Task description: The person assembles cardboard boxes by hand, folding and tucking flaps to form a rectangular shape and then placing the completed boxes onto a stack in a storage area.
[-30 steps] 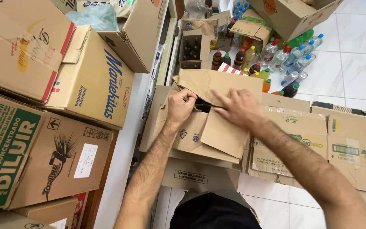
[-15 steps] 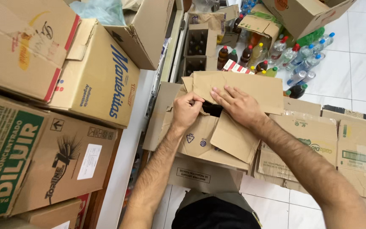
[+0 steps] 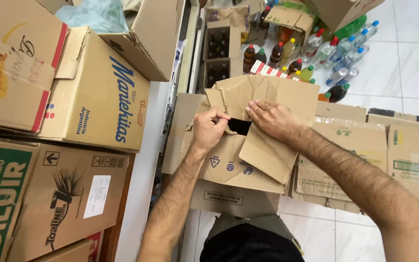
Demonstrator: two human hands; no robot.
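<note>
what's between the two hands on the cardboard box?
In the head view, a dark gap between the flaps of the cardboard box lies between the left hand and the right hand; its contents can't be made out.

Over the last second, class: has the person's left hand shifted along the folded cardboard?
No: the left hand stays just above the printed symbols on the folded cardboard, beside the dark gap.

We stand on a white tiled floor (image 3: 415, 73), evenly lit. Stacked cardboard boxes (image 3: 98, 92) fill our left side. Flattened cartons (image 3: 403, 155) lie to the right, and bottles with coloured caps (image 3: 335, 53) crowd the floor ahead.
</note>
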